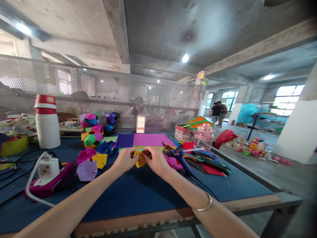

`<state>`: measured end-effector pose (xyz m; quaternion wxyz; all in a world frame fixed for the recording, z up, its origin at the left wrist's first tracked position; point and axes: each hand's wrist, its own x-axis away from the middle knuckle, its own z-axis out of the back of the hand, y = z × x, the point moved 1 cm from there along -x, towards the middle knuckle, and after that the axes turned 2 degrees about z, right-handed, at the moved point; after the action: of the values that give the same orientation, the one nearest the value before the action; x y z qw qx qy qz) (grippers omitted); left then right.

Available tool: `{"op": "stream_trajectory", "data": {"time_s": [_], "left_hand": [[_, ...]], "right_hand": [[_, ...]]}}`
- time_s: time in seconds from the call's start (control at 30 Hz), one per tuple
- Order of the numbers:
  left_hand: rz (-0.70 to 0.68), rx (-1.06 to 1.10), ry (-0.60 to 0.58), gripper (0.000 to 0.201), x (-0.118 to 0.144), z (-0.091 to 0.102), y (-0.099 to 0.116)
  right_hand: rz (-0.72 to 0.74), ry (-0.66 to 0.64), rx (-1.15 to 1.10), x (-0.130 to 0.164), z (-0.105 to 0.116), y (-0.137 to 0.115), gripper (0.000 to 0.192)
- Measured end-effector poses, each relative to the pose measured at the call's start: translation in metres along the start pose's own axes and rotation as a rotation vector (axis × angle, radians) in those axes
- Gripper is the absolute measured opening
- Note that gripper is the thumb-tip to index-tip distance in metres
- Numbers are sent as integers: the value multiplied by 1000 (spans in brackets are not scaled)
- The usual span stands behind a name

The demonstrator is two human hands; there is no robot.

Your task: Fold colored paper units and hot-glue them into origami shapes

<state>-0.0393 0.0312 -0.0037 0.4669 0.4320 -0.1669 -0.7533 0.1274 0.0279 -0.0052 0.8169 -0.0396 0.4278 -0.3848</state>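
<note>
Between my two hands, just above the blue tabletop (119, 198), is a small piece of folded yellow paper (140, 161). My left hand (126, 161) pinches its left side with thumb and fingers. On the right edge, the fingers of my right hand (156, 161) are closed on the same paper. To the left lie folded paper pieces: a lilac one (86, 170), another yellow one (100, 161), a magenta one (85, 155) and dark blue ones (105, 147). A blue glue gun (182, 160) with a white glue stick rests right of my right hand.
Behind my hands lies a stack of coloured paper sheets (151, 139). Multicoloured paper balls (92, 138), stacked paper cups (47, 129) and a power strip (49, 181) stand left. A clear bottle (204, 137) and a woven basket (183, 133) stand right, before a perforated metal screen (109, 86).
</note>
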Motion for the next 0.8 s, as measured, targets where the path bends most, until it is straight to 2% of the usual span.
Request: {"op": "stream_trajectory", "data": {"time_s": [0.2, 0.5, 0.7, 0.8], "left_hand": [[-2, -16, 6, 16, 1, 0, 3], [-2, -46, 7, 18, 1, 0, 3], [-1, -45, 21, 19, 2, 1, 5], [-10, -62, 15, 19, 2, 0, 4]], "right_hand": [[51, -6, 92, 1, 1, -3, 10], [49, 2, 87, 1, 2, -4, 9], [-53, -28, -4, -1, -2, 3, 11], [-51, -35, -7, -1, -2, 3, 10]]}}
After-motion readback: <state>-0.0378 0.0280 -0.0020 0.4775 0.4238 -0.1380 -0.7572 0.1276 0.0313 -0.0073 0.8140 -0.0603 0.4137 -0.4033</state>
